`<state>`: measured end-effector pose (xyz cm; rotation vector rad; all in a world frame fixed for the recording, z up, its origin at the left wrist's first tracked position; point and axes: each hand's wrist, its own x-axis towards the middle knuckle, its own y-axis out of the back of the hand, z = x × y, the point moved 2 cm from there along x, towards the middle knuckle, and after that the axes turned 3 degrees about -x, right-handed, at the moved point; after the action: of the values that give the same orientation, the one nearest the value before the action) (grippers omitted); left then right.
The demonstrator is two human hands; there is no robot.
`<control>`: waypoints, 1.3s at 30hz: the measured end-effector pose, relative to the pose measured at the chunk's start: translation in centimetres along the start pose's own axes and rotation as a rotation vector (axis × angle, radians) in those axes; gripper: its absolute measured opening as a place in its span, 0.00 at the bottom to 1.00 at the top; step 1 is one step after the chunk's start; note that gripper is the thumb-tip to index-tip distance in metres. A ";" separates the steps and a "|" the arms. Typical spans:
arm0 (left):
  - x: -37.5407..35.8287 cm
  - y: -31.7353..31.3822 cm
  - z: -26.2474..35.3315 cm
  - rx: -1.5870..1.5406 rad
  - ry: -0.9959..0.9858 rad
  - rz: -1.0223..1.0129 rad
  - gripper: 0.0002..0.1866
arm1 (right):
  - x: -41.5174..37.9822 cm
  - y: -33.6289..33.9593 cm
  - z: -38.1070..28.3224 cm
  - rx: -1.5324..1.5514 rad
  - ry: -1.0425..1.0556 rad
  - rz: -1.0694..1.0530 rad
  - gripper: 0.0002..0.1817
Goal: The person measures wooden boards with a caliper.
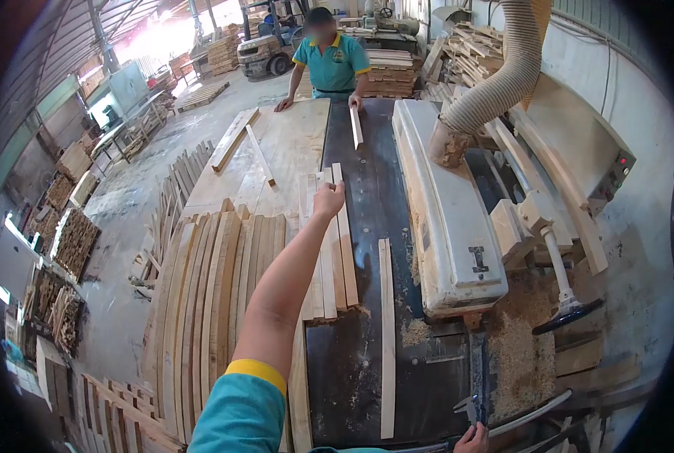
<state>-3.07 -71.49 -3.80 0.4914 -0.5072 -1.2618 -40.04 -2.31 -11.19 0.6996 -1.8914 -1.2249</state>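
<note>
My left hand (328, 200) reaches far forward over a row of pale wooden strips (328, 264) lying side by side on the dark machine table (352, 377). Its fingers are closed around the far end of a strip near the row's right side. At the bottom edge, my right hand (471, 439) is partly cut off, its fingers closed on what looks like a metal caliper (469, 408). A single wooden strip (386, 340) lies apart on the table, between the row and the white machine housing (446, 226).
Thicker wooden boards (216, 294) are stacked at left. Across the table, a co-worker (333, 64) holds another strip (356, 124). Two pieces (235, 140) rest on the plywood top (295, 143). A ribbed hose (503, 83) and handwheel (567, 315) stand right; sawdust (522, 347) lies below.
</note>
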 end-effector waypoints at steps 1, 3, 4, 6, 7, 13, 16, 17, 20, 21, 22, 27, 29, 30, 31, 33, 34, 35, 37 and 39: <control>0.3 -0.4 -0.2 -0.005 -0.015 0.012 0.31 | 0.1 0.1 -0.1 0.006 -0.012 -0.015 0.13; 0.7 -1.1 -0.4 -0.006 -0.029 0.023 0.31 | 0.3 0.5 -0.6 -0.011 -0.051 -0.048 0.14; 0.9 -1.5 -0.5 -0.031 -0.009 0.045 0.30 | 0.4 0.5 -0.7 -0.027 -0.088 -0.077 0.15; 1.7 -2.2 -1.1 -0.050 0.011 0.063 0.30 | 0.2 0.0 -0.3 -0.020 -0.087 -0.073 0.16; 2.3 -2.6 -1.5 -0.053 0.039 0.085 0.31 | 0.2 -0.2 -0.2 -0.014 -0.085 -0.063 0.17; 3.7 -5.4 -3.3 0.065 0.024 0.007 0.34 | 0.6 -0.3 -0.5 -0.046 -0.094 -0.081 0.17; 2.9 -8.5 -3.6 0.161 -0.070 -0.013 0.34 | 0.9 -0.1 -0.7 -0.066 -0.110 -0.131 0.16; 2.9 -9.7 -3.5 0.158 -0.059 -0.044 0.33 | 0.8 -0.1 -0.7 -0.069 -0.112 -0.135 0.16; 1.8 -11.8 -2.4 0.349 -0.092 -0.060 0.31 | 0.5 -0.8 -0.1 -0.081 -0.084 -0.090 0.13; 1.8 -12.6 -2.2 0.373 -0.085 -0.069 0.30 | 0.5 -0.9 0.0 -0.094 0.001 -0.014 0.11; 2.0 -13.0 -2.1 0.370 -0.092 -0.069 0.30 | 0.5 -1.2 0.0 -0.109 0.085 0.064 0.10; 1.4 -15.0 -2.5 0.470 -0.091 -0.170 0.27 | 0.6 -1.2 0.1 -0.121 0.131 0.156 0.09; 0.6 -15.4 -3.1 0.489 -0.090 -0.198 0.25 | 0.6 -0.9 -0.3 -0.130 0.134 0.172 0.09; 0.1 -14.9 -3.0 0.323 -0.069 -0.127 0.22 | 0.8 -0.7 -0.7 -0.116 0.104 0.163 0.08; -0.4 -14.2 -3.1 0.156 -0.047 -0.053 0.18 | 1.0 -0.4 -1.0 -0.100 0.076 0.155 0.08; -3.2 -11.8 -3.0 -0.138 0.067 -0.180 0.17 | 1.6 -0.1 -0.8 -0.070 0.050 0.075 0.08; -4.7 -11.0 -4.0 -0.437 0.179 -0.304 0.16 | 1.8 0.2 -0.8 -0.044 0.021 -0.003 0.08; -5.5 -11.3 -6.8 -0.658 0.249 -0.528 0.19 | 2.0 0.7 -1.1 -0.044 0.024 -0.012 0.08; -12.3 -7.3 -5.0 -0.547 0.221 -0.408 0.23 | 2.2 1.9 -1.8 -0.007 0.078 -0.076 0.07; -18.4 -3.9 -3.6 -0.448 0.209 -0.299 0.30 | 0.1 0.1 0.4 0.052 -0.029 -0.069 0.12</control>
<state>-8.04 -54.30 -10.62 0.3186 0.0343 -1.5374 -40.47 -2.12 -11.17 0.7846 -1.9434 -1.2380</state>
